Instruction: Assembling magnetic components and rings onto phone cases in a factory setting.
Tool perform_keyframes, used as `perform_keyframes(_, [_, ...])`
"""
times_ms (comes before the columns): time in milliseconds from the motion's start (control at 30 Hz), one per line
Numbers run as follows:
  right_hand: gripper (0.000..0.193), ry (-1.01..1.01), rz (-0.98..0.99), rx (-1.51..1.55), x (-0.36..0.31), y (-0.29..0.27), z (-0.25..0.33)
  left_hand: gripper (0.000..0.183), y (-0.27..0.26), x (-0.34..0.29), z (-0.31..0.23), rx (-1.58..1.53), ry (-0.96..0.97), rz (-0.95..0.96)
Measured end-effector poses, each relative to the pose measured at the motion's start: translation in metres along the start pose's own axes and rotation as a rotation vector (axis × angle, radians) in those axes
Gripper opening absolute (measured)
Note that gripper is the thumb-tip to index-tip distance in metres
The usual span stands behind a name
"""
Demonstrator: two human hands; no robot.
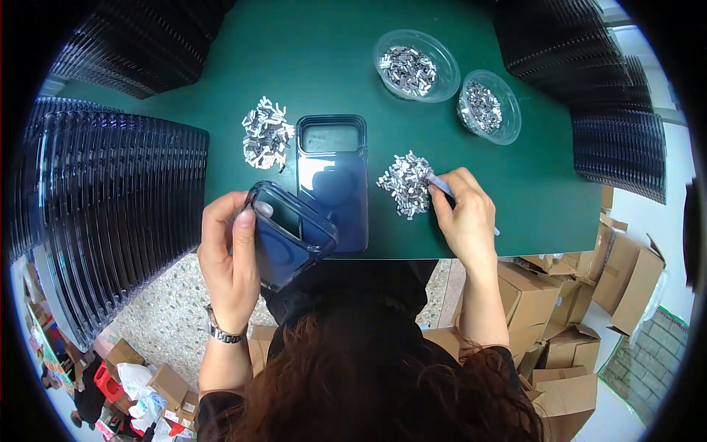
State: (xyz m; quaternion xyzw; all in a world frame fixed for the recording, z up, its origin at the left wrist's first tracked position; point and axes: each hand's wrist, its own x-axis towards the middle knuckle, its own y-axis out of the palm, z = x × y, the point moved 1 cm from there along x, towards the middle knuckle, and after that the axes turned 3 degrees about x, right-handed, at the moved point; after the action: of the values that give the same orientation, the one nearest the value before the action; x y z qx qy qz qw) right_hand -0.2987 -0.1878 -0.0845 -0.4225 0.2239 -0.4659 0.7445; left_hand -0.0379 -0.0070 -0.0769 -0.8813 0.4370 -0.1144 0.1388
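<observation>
My left hand [228,258] grips a dark blue, see-through phone case [274,249] by its edge, thumb over the rim. The case is tilted, with its large camera opening at the upper end. In my right hand [470,221] is a slim, pale pen-like tool [442,184], pinched between thumb and fingers. Its tip reaches the right side of a heap of tiny silver and dark pieces [405,186]. A second phone case [333,195] lies flat between my hands, partly behind the held one. Beyond my left hand lies another heap of small silver and dark bars [267,136].
Two clear plastic bowls, a larger one [452,66] and a smaller one [514,121], hold more small pieces on the green table [294,66]. Tall stacks of cases stand at left [125,191], far left [140,44] and right [618,147]. Cardboard boxes [526,295] crowd the floor.
</observation>
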Motion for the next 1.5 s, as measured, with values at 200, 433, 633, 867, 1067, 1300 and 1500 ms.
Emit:
perform_keyframes(200, [0.008,-0.027,-0.009,0.203,0.003,-0.009,0.004,0.012,0.002,0.008,-0.029,0.264,-0.004,0.135])
perform_keyframes(433, [0.020,-0.564,0.109,0.250,0.024,-0.036,0.077,0.013,0.020,0.024,-0.044,0.207,0.085,0.454])
perform_keyframes(633, [0.020,-0.868,0.292,-0.019,0.033,-0.027,0.097,0.011,0.025,0.023,-0.048,0.247,0.139,0.505])
perform_keyframes(867, [0.015,-0.864,0.344,-0.096,0.034,-0.019,0.101,0.009,0.030,0.022,-0.048,0.257,0.124,0.514])
perform_keyframes(1067, [0.017,-0.701,0.460,0.037,0.036,-0.014,0.095,0.011,0.027,0.021,-0.045,0.318,0.124,0.529])
perform_keyframes(1300, [0.029,-0.660,0.484,0.201,0.036,-0.031,0.097,0.008,0.025,0.019,-0.047,0.298,0.198,0.460])
perform_keyframes(1500, [0.032,-0.796,0.406,-0.320,0.021,-0.034,0.105,0.010,0.023,0.018,-0.047,0.379,0.230,0.463])
